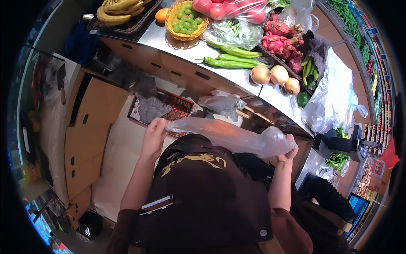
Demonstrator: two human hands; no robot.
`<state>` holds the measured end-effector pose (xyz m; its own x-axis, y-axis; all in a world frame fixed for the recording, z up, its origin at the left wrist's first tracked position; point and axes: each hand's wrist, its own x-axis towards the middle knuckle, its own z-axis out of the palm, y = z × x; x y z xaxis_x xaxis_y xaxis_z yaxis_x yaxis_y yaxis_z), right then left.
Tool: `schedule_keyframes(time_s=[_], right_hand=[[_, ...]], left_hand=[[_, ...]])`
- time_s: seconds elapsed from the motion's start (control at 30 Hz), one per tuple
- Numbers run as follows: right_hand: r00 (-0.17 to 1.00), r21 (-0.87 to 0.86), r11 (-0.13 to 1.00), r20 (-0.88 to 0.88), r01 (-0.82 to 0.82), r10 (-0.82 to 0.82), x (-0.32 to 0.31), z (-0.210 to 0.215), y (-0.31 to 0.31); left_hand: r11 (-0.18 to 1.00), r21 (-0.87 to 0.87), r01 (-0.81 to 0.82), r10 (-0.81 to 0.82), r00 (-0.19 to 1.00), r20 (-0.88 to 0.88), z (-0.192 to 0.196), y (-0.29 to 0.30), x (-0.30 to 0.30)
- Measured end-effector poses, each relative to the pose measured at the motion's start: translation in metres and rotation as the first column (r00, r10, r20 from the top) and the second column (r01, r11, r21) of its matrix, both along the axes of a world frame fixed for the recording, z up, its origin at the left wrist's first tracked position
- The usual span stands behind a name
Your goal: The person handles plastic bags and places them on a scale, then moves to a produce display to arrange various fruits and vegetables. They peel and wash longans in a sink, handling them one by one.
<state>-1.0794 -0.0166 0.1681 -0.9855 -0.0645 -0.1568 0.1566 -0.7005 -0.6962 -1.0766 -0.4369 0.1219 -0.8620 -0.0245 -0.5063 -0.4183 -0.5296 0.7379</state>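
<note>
A clear plastic bag [224,133] hangs stretched sideways in front of my dark apron [203,190]. My left hand [155,133] pinches one end of it between thumb and fingers. At the other end, the bag bunches up in my right hand [288,150], whose fingers are closed on it. Nothing shows inside the bag; the floor and a red-rimmed box [134,111] are seen past it. That box holds small red fruits and a grey crumpled wrap.
Across the counter [158,36] lie long green peppers [232,60], round pale-pink fruits [279,75], dragon fruit [277,42], a yellow basket [169,23] of green grapes and bananas [112,17]. White plastic bags [334,93] drape its right end. Wooden cabinets [95,106] stand to the left, with a knife [62,84] hanging nearby.
</note>
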Motion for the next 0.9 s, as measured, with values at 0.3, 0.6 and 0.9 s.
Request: schedule_keyframes(time_s=[0.3,0.6,0.9], right_hand=[[0.989,-0.230,0.967,0.124,0.113,-0.086,0.015,-0.023,0.021],[0.975,-0.368,0.904,-0.113,-0.220,0.191,0.000,-0.037,-0.005],[0.969,-0.134,0.961,0.022,-0.242,0.247,-0.024,-0.015,-0.040]], left_hand=[[0.959,-0.273,-0.074,0.015,0.977,-0.211,0.047,0.029,-0.014],[0.553,-0.732,0.397,-0.459,0.879,0.130,0.020,-0.002,-0.001],[0.069,-0.677,0.733,-0.714,0.511,0.480,-0.031,-0.022,0.009]])
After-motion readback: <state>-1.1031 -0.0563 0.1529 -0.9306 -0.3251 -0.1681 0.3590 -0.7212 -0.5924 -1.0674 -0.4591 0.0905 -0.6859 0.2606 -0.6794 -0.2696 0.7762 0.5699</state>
